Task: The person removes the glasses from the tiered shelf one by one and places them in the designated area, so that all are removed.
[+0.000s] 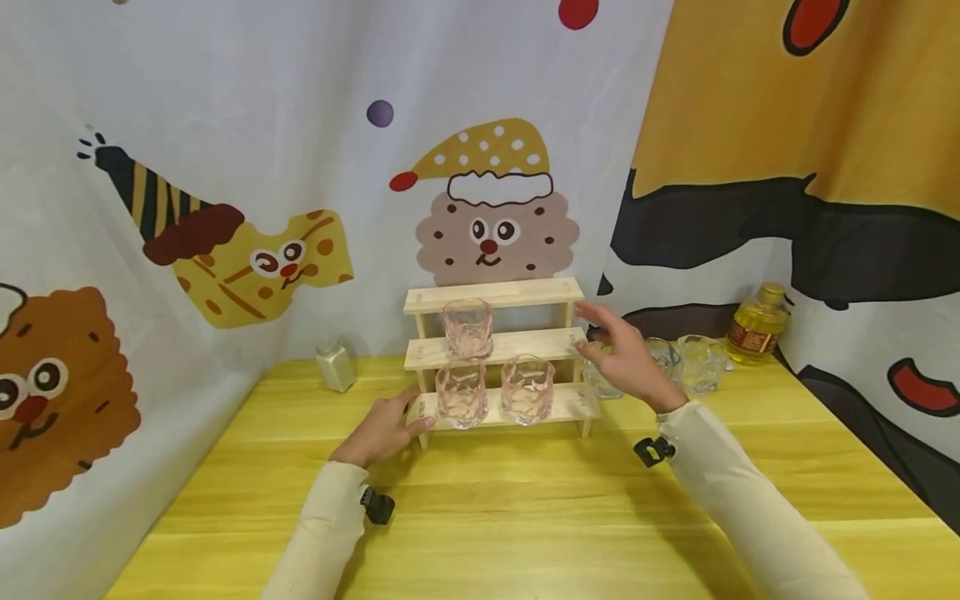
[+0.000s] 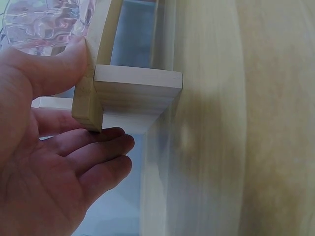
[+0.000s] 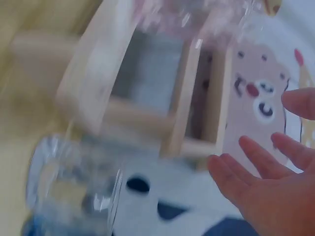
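Observation:
A three-tier wooden display stand (image 1: 498, 292) stands at the back of the table. One pink-tinted glass (image 1: 468, 329) sits on its middle tier. Two more, a left glass (image 1: 461, 396) and a right glass (image 1: 527, 390), are on the bottom tier. My left hand (image 1: 378, 429) holds the stand's left end at the bottom tier; in the left wrist view its thumb (image 2: 74, 61) lies on the board's edge, other fingers below. Beside the stand's right end my right hand (image 1: 626, 354) is raised, fingers spread and holding nothing; contact with the stand is unclear.
Behind and beside my right hand are several clear glasses, among them a clear glass (image 1: 703, 367). A yellow oil bottle (image 1: 757, 325) stands at the far right, a small shaker (image 1: 335, 367) at the back left. A cartoon-print curtain (image 1: 300, 108) hangs behind the yellow wooden table (image 1: 495, 517).

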Demonstrator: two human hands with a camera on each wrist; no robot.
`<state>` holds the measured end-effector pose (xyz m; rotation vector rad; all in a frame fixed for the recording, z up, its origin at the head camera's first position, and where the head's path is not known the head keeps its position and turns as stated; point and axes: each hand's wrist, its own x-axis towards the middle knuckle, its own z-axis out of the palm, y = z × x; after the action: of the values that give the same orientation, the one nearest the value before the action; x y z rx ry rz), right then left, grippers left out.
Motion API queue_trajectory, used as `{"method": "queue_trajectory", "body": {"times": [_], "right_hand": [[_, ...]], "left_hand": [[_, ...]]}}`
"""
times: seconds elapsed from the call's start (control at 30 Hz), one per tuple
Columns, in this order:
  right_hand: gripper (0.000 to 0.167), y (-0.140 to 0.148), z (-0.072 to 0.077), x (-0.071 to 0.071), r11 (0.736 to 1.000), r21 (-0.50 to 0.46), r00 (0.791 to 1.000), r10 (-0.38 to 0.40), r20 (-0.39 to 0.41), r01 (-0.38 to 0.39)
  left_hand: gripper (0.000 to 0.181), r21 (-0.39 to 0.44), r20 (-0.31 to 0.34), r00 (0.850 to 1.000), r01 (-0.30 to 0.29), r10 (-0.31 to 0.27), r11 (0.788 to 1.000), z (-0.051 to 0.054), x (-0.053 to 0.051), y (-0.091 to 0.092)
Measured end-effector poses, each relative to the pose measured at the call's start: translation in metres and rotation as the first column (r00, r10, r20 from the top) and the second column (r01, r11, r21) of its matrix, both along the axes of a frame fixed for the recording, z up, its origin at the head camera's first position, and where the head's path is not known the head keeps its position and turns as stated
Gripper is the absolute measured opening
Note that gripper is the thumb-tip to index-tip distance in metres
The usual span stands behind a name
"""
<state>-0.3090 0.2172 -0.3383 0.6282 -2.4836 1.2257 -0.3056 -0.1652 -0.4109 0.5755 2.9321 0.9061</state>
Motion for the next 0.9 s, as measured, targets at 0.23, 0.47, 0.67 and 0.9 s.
{"method": "queue_trajectory", "body": {"times": [0.23,0.47,0.67,0.9], "right_hand": [[0.058,-0.046,0.011,-0.002,0.997,-0.012,0.990,0.075,0.121,-0.074],[0.063,-0.084,0.021,-0.012,0.997,-0.028,0.962,0.077,0.263,-0.072],[0.072,-0.108,0.028,-0.025,0.995,-0.062,0.938,0.090,0.335,-0.073],[0.086,-0.127,0.020,-0.039,0.993,-0.107,0.930,0.075,0.359,-0.039]], "left_hand": [[0.058,0.007,-0.014,1.000,0.009,-0.008,1.000,0.000,0.000,0.000],[0.058,-0.005,-0.010,1.000,0.001,-0.001,1.000,-0.001,0.001,0.000],[0.061,-0.007,-0.002,1.000,-0.016,0.016,1.000,0.001,0.000,0.000],[0.061,0.008,0.017,1.000,-0.018,0.018,1.000,-0.001,0.001,0.000]]}}
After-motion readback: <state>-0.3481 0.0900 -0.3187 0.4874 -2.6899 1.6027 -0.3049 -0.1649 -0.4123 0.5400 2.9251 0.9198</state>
